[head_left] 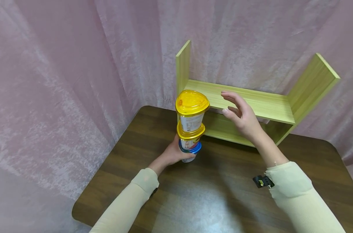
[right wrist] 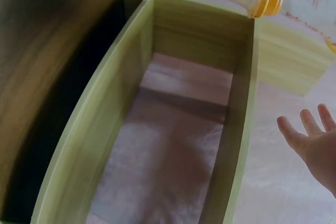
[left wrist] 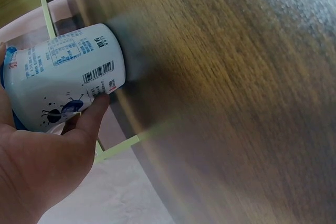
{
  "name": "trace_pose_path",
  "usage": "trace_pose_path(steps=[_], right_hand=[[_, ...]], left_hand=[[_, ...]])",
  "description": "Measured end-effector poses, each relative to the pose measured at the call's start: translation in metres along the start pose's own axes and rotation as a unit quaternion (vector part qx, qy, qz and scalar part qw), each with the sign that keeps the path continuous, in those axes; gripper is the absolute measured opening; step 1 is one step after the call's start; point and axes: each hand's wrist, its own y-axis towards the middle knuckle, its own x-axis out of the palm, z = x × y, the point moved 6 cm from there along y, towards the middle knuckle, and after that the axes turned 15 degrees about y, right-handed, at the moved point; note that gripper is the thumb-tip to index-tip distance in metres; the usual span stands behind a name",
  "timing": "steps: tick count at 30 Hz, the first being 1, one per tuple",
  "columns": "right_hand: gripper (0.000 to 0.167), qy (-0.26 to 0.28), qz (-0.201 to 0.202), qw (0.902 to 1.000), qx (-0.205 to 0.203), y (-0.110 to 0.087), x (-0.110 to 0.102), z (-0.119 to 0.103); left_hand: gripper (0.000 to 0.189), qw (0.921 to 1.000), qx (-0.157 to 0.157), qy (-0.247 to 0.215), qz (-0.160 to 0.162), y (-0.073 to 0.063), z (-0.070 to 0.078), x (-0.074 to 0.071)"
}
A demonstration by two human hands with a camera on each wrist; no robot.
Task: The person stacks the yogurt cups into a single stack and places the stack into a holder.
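Note:
Three plastic cups stand one on another in the head view, at the shelf's left end. The bottom cup (left wrist: 63, 77) is white with a blue lid, its base right by the tabletop. My left hand (head_left: 175, 152) grips it, fingers and thumb round its side. Above it sits a yellow-lidded cup (head_left: 189, 143) with fruit on its label. A larger yellow-lidded cup (head_left: 192, 103) tops the stack. My right hand (head_left: 243, 119) hovers right of the top cup, apart from it, fingers spread and slightly bent, holding nothing.
A light wooden shelf (head_left: 269, 102) with two upright side panels stands at the back of the dark wood table (head_left: 124, 161), close behind the stack. Pink curtains (head_left: 130, 58) hang behind and to the left. The table's rounded left edge lies beyond my left arm.

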Motion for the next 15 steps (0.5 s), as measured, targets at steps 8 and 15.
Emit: trace_pose_path(steps=[8,15], right_hand=[[0.048,-0.008,0.018,0.9997,0.012,-0.011,-0.01,0.006],[0.047,-0.018,0.024,0.9993,0.023,-0.019,-0.017,0.009]], left_hand=[[0.102,0.9998,-0.011,0.013,0.008,-0.002,-0.007,-0.003],[0.102,0.9997,-0.017,0.015,0.006,-0.003,-0.007,-0.006]])
